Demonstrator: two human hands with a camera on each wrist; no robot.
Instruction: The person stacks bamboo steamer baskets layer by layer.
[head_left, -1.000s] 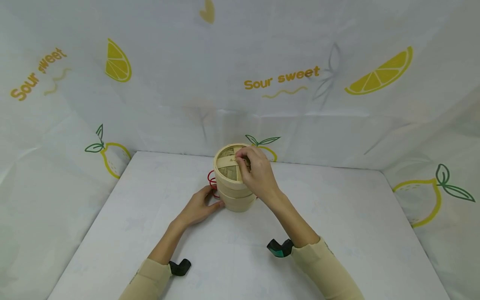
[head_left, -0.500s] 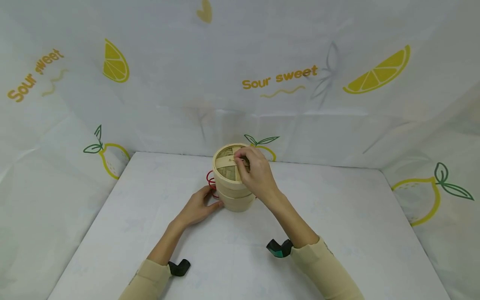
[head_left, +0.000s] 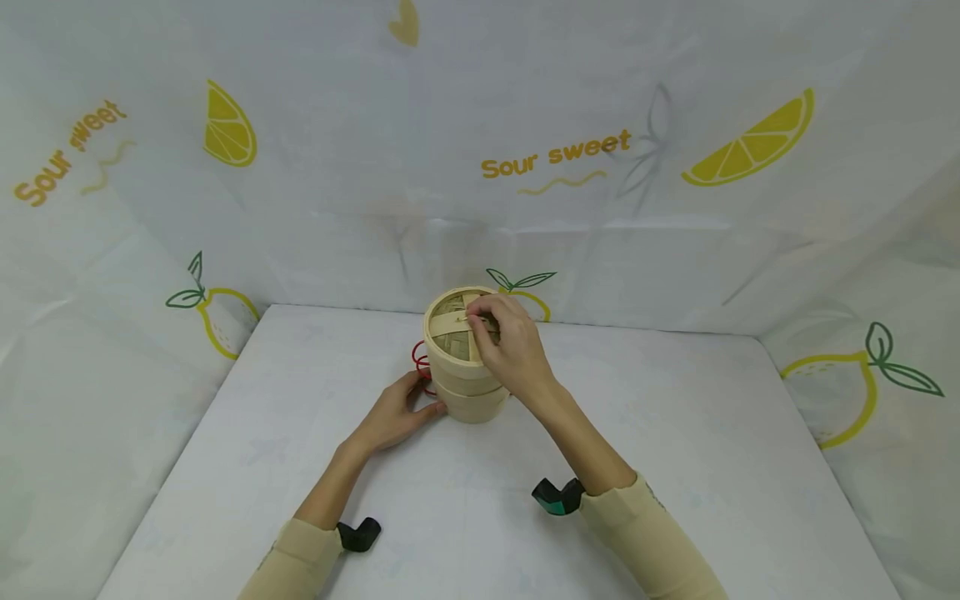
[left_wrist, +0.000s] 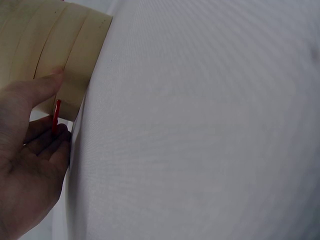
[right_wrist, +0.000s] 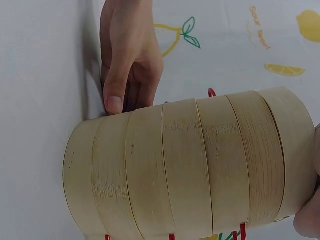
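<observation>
A tall stack of round bamboo steamer baskets (head_left: 471,404) stands upright on the white table, with a woven bamboo lid (head_left: 453,343) on top. My right hand (head_left: 516,342) pinches the lid at its middle, thumb against forefinger, where crossed bamboo strips meet. Low on the left side, my left hand (head_left: 393,414) holds the bottom of the stack. Its thumb (left_wrist: 47,86) lies on the steamer wall, and the fingers curl beside a red loop handle (left_wrist: 56,117). More red loops (head_left: 422,358) stick out from the sides of the stack.
The white table (head_left: 262,467) runs back to a white curtain (head_left: 337,150) printed with lemons and lettering. Black wrist-worn devices (head_left: 558,497) sit on both forearms beside the beige sleeves.
The whole head view shifts very slightly. Both hands keep their places on the steamer stack, and the lid stays on top.
</observation>
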